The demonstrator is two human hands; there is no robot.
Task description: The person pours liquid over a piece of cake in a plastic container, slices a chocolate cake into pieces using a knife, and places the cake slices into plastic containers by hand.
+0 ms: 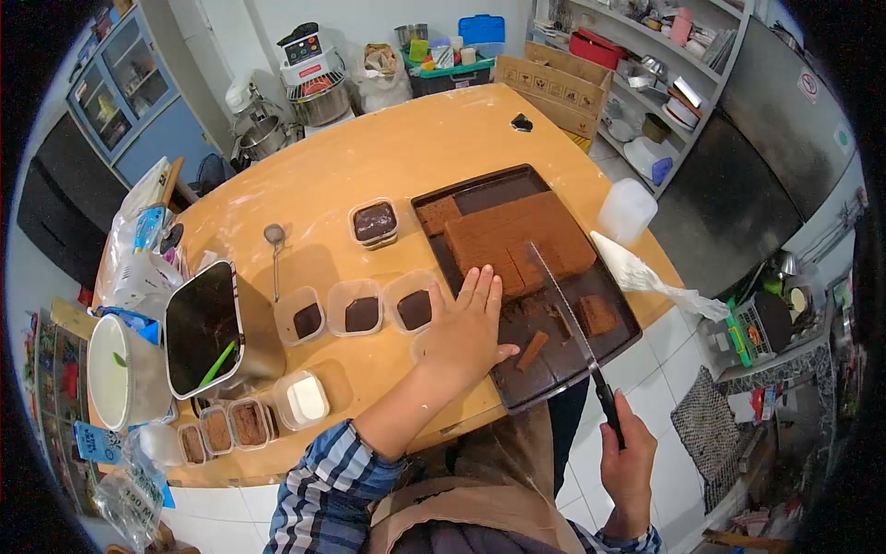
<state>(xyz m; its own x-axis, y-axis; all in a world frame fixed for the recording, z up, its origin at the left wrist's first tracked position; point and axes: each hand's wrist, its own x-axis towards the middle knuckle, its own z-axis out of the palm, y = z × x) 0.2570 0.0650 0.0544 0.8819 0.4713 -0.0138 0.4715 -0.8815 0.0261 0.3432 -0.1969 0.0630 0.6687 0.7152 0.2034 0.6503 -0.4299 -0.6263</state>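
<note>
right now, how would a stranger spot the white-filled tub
On the left of the wooden table stands a big metal container. Near its lower right corner sits a small clear tub. Its contents are white; neighbouring tubs hold brown.

Wears creased plaid sleeves [330, 491] in blue, black and white; below the near edge of the worktop [434, 138], shows a tan apron [480, 515] and dark cloth [452, 540].
</note>
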